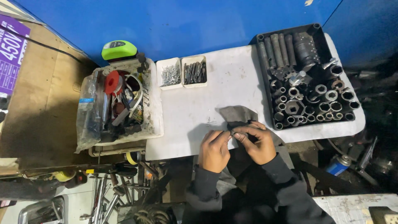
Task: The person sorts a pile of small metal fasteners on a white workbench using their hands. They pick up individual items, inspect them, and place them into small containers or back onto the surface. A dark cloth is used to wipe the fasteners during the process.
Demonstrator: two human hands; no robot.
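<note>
Small metal part (232, 133), too tiny to identify, sits pinched between the fingertips of the left hand (214, 150) and right hand (258, 144), both closed on it, over the white bench (232, 79) edge beside a grey rag (237, 113). If the pinch loosens, it may drop into the clutter below.

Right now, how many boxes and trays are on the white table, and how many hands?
Small white boxes: 2
Black tray of sockets: 1
Big white bin of tools: 1
Hands, left hand and right hand: 2
Total: 6
</note>
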